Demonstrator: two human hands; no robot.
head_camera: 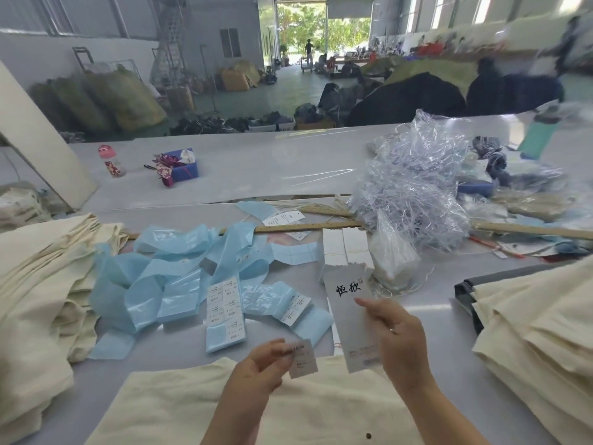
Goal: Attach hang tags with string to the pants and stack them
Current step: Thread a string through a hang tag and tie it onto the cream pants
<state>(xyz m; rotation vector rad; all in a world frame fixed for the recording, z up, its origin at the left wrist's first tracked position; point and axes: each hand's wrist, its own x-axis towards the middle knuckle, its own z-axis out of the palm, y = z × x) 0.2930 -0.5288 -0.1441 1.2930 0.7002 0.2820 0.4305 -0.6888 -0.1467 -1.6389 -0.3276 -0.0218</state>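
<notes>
A cream pair of pants point(199, 409) lies flat on the table right in front of me. Above it, my left hand point(260, 364) pinches a small white printed tag point(303, 359). My right hand point(398, 335) holds a long grey hang tag point(348, 303) with black characters, upright and slightly tilted. Behind it stand two rows of white hang tags point(345, 245) with thin string point(414, 289) trailing beside them. Cream pants are piled at the left point(35, 284) and stacked at the right point(539, 332).
Blue plastic backing strips and sticker sheets point(179, 277) litter the table's middle. A heap of clear plastic scraps point(414, 187) sits behind right, with wooden rulers point(308, 227) across the table. A small bottle point(110, 160) and blue box point(183, 165) stand far back.
</notes>
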